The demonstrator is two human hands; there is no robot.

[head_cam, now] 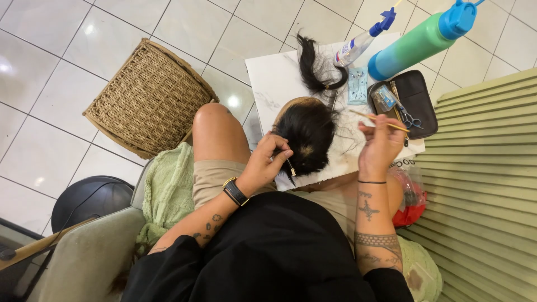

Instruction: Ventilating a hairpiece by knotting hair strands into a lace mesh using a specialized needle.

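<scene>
White glossy floor tiles are seen beyond a white marble-look board laid across the knees. Black hair wig piece is held at mid-board – left hand pinched on its near-left edge, right hand closed on a thin tan stick tool. Hair-knotting step judged in hand; fine tip aim is called for. Open room is limited – black zip pouch and green-blue bottle crowd the far right.

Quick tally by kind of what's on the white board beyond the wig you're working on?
Loose hair bundles: 1
Spray bottles: 1
Green-and-blue water bottles: 1
Dark pouches: 1
Scissors: 1
Small blue packets: 1
Total: 6
</scene>
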